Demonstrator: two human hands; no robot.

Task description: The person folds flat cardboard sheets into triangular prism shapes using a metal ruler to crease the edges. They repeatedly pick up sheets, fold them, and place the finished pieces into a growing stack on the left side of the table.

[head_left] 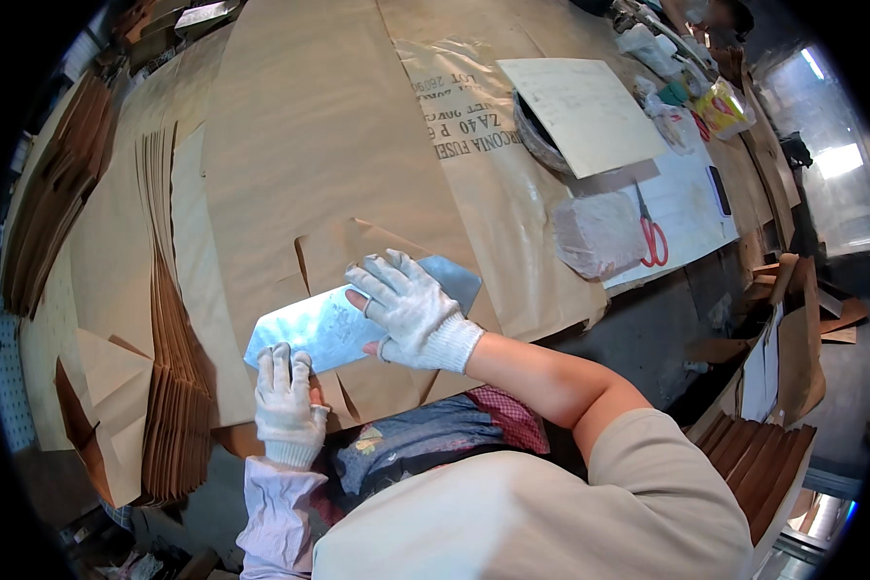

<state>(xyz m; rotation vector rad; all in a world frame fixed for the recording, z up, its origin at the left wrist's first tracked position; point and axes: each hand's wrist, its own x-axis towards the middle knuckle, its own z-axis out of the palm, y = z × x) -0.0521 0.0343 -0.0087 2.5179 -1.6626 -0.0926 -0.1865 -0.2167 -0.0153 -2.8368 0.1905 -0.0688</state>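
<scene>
The metal sheet (321, 327) lies flat and slantwise on folded brown paper (336, 244), near the front edge of the paper-covered tabletop (304, 145), right before us. Our right hand (411, 309) is laid palm down over its right part, the grip loosely spread; our left hand (288, 401) has its fingers close together, tips at the sheet's left end, and we cannot tell whether the thumb pinches it. We judge the sheet stiff, fairly light and hardly fragile, but its smooth, shiny face may slide under knitted gloves (430, 333). Its edges could snag the paper, which looks soft and easily creased. We would take hold at the two tapered ends, thumbs beneath and fingers on top, keeping it level.
</scene>
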